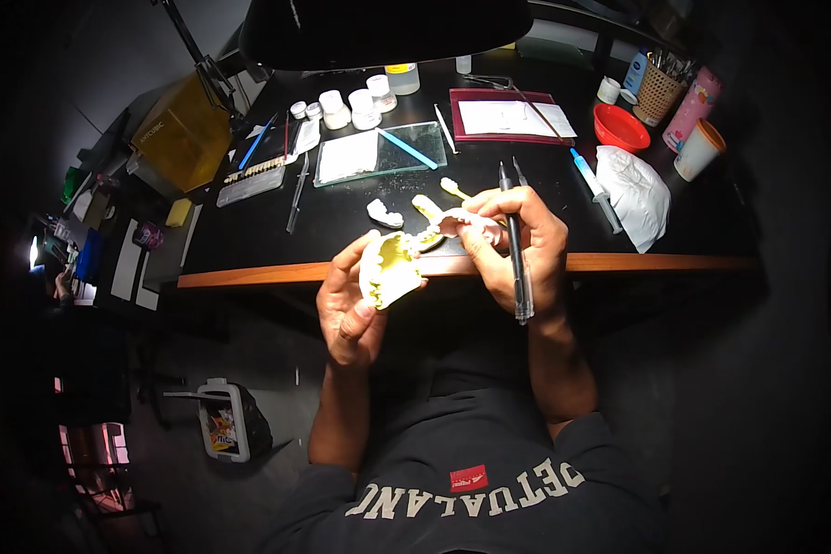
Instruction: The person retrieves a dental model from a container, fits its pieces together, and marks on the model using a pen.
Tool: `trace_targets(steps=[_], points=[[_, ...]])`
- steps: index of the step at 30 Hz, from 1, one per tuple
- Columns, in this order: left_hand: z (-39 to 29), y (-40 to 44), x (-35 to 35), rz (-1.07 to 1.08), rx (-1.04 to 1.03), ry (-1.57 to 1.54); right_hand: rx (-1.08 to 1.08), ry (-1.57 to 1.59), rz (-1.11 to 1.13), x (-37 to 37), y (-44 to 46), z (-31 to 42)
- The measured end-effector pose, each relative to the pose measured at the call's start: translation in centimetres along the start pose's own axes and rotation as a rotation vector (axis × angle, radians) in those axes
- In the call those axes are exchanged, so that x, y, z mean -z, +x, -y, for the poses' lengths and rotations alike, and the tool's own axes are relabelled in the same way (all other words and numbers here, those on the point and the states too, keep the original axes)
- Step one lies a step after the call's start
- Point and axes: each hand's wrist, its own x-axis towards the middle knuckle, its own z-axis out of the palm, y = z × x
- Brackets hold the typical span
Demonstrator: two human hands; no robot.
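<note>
The person's left hand [346, 305] pinches a yellow dental cast [395, 277] between thumb and fingers, with its row of teeth turned towards the left, just beyond the front edge of the counter [258, 226]. The right hand [531, 249] pinches a pinkish-white dental cast [466, 222] in its thumb and fingers, and a black pen [515, 240] runs across that same hand. The 2 casts are brought close together; whether they touch is hard to tell. Just beyond them, a small white model [385, 214] lies on the counter, near 2 yellowish pieces [425, 205] whose exact kind is unclear. Farther back, a glass slab [415, 164] carries a white pad [349, 157] and a blue stick [406, 148], with several white-lidded jars [365, 111] behind it. To the right of the slab, a sheet of paper [503, 118] rests on a dark red board [563, 140]. On the far right lie a syringe [596, 189] and a crumpled white sheet [632, 198], with a red bowl [620, 127], a cup [700, 152] and a woven basket [657, 97] behind them
</note>
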Motion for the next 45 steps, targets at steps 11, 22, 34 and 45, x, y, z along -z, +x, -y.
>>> trace_targets(steps=[11,22,34,45], points=[[0.6,-1.5,-1.1,-0.059,-0.086,0.043,0.105,0.008,0.048,-2.1,-2.0,2.7],[0.2,-1.5,-1.0,-0.071,-0.120,0.111,-0.252,0.508,0.149,-1.9,-3.9,2.9],[0.1,-1.6,-1.2,0.000,-0.081,0.052,-0.270,0.697,0.132,-2.5,-5.3,2.1],[-1.0,-1.1,-1.5,0.075,-0.255,0.594,-0.310,0.866,0.045,-3.5,-6.8,1.5]])
